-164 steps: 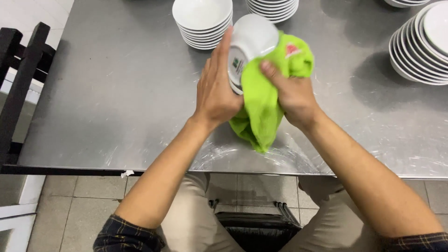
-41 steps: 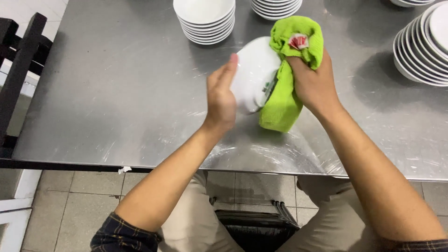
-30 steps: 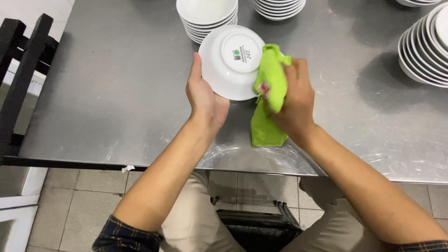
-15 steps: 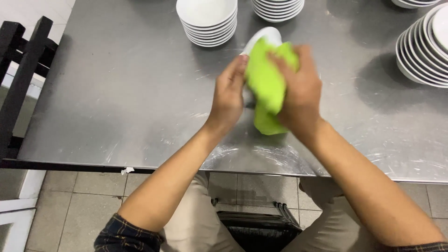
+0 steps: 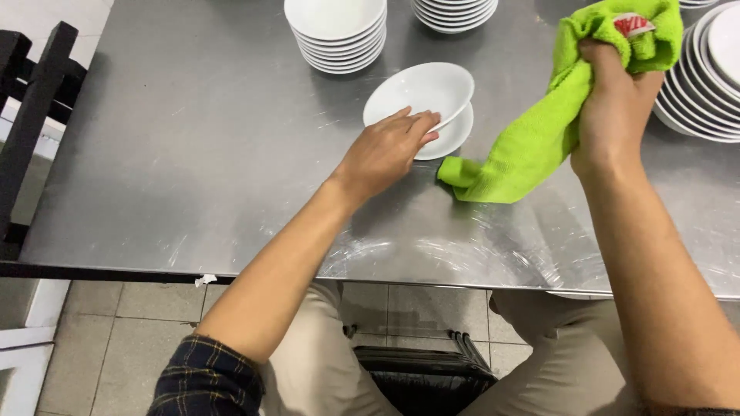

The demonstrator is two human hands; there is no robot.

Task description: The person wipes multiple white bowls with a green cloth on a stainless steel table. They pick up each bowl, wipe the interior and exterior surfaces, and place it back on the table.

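The left hand (image 5: pixel 383 152) rests on the near rim of a white bowl (image 5: pixel 420 94), fingers curled over the edge and gripping it. This bowl sits tilted in a second white bowl (image 5: pixel 453 136) that stands on the steel surface (image 5: pixel 193 154), so the two make a short pile near the middle. The right hand (image 5: pixel 613 115) is raised well apart from the left, closed tight around a bunched green cloth (image 5: pixel 539 131). The upper part of the cloth wraps over the fist, with a small red and white tag showing at the top; its loose end hangs down and touches the surface just right of the two bowls.

Behind the left hand stands a stack of white bowls (image 5: pixel 336 31), and beside it, toward the top edge, a second stack (image 5: pixel 455 11) that is partly cut off. At the right edge a stack of white plates (image 5: pixel 705 85) sits just behind the right hand. On the far left a dark wooden chair (image 5: pixel 31 100) stands beside the surface. Below the near edge are beige trousers (image 5: pixel 324 362), a tiled floor (image 5: pixel 116 323) and a dark checked sleeve (image 5: pixel 204 381) on the left arm.
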